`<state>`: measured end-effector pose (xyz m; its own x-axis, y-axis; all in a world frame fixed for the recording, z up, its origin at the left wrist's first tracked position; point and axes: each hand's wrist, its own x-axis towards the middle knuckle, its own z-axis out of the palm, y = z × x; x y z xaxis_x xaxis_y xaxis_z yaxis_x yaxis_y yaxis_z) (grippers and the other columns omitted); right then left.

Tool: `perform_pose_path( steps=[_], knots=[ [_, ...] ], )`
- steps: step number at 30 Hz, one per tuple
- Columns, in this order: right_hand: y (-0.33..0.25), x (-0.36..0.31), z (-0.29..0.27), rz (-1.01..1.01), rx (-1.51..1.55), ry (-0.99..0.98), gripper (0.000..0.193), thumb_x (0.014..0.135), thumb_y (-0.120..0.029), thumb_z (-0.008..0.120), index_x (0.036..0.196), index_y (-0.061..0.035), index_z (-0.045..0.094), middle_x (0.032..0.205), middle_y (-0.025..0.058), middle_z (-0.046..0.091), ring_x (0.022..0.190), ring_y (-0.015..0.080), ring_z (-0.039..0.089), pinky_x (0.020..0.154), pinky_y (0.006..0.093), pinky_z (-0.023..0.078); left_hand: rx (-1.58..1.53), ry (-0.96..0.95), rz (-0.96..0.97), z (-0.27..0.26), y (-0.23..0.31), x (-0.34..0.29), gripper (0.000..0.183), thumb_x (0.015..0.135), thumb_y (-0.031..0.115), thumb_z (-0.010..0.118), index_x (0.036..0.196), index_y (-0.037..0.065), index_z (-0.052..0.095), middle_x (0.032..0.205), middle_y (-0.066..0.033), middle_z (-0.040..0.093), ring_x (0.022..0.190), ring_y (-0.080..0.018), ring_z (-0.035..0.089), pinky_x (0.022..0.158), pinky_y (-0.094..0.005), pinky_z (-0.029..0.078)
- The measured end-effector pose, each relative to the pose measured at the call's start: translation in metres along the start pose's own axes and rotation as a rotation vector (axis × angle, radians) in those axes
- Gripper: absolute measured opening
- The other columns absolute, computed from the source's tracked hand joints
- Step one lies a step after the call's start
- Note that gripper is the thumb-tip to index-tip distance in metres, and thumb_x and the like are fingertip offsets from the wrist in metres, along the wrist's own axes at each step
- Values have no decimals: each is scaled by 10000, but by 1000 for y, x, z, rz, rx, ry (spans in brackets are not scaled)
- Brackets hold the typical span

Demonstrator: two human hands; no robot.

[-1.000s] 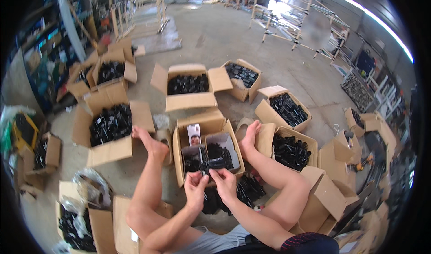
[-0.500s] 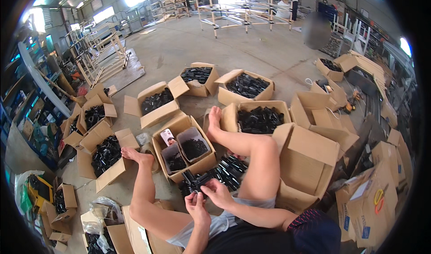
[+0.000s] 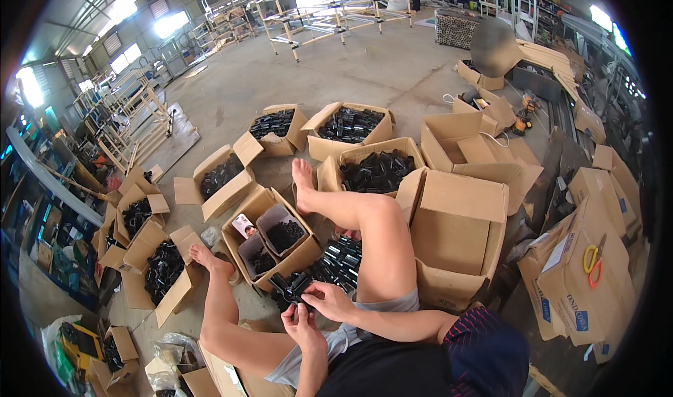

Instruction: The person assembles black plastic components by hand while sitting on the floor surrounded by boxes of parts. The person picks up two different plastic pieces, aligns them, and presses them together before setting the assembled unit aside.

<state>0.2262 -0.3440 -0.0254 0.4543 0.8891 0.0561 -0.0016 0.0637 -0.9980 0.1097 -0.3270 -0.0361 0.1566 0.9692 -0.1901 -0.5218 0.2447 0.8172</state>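
Between my knees, both hands hold a black bracket-like part, its exact shape hard to make out. My left hand pinches it from below, fingers closed. From the right side my right hand grips it with thumb and fingers. Just beyond my hands stands a cardboard box holding two grey bins, the right bin and the left bin, both filled with small black pieces. A phone-like screen leans inside that box. A heap of shiny black parts lies on the floor beside my right leg.
Open cartons of black parts ring me, among them a far carton and a left carton. To the right sit an open carton and yellow-and-red scissors on stacked cardboard. An orange power drill stands farther off; pipe racks fill the back.
The whole view has turned to the right, so the boxes and my legs appear farther left. My hands stay on the black part, with only slight finger movement.
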Motion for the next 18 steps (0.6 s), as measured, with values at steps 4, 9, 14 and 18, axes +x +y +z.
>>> perform_pose_path(
  steps=[4,9,14,18],
  knots=[
    [4,5,1,64,-145,-12,235,947,-225,700,997,4,685,896,91,744,813,148,709,718,301,551,17,21,-12,-4,-3,4,216,967,68,673,1116,121,527,1058,-14,650,912,-85,615,726,-230,500],
    [-10,3,-4,122,-77,-44,224,921,-184,702,1061,-8,704,950,95,734,840,163,706,768,312,557,-8,53,-40,-9,-10,12,225,961,42,674,1124,102,531,1057,-34,679,932,-87,636,740,-224,512],
    [18,17,5,45,-89,-13,247,924,-211,698,1038,6,727,932,96,744,765,148,688,697,297,539,15,106,-35,-7,-7,17,227,960,51,678,1123,104,530,1060,-24,670,932,-86,630,743,-233,514],
    [27,32,12,157,12,-85,265,926,-245,710,1000,8,738,869,93,748,752,121,677,679,285,530,46,139,-15,-7,-4,27,190,972,56,659,1104,116,536,1070,-3,654,925,-82,621,745,-241,510]
  ],
)
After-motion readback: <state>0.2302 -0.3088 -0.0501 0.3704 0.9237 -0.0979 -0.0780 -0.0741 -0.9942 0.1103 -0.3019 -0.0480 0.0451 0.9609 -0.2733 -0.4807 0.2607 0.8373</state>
